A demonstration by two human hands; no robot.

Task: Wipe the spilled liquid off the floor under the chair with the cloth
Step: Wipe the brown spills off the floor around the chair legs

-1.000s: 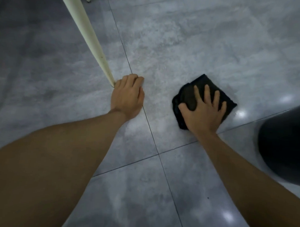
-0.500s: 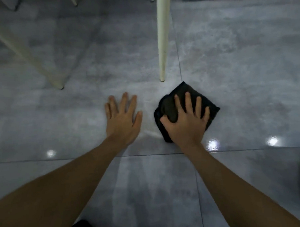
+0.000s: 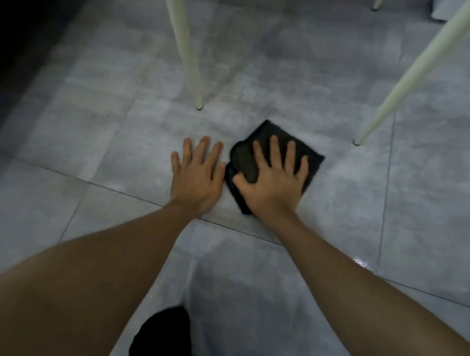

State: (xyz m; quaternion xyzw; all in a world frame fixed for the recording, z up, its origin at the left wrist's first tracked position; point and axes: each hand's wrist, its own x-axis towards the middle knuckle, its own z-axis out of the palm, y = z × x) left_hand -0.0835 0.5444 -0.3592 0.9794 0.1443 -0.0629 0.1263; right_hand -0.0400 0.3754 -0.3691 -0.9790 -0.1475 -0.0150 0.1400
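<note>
A folded black cloth (image 3: 313,160) lies flat on the grey tiled floor (image 3: 97,135) between two cream chair legs. My right hand (image 3: 275,180) presses down on the cloth, palm flat and fingers spread over it. My left hand (image 3: 196,176) rests flat on the bare tile just left of the cloth, fingers apart, holding nothing. One chair leg (image 3: 188,61) stands beyond my left hand, and another chair leg (image 3: 408,77) slants down to the right of the cloth. A small wet glint (image 3: 361,262) shows on the tile by my right forearm.
A dark wall or furniture edge (image 3: 23,37) runs along the far left. A third chair leg tip (image 3: 377,3) shows at the top right. A dark piece of clothing (image 3: 161,335) sits at the bottom between my arms.
My view has swung so two chair legs now stand ahead. My left hand left the chair leg and lies flat on the tile. The right hand and cloth slid closer to the left hand.
</note>
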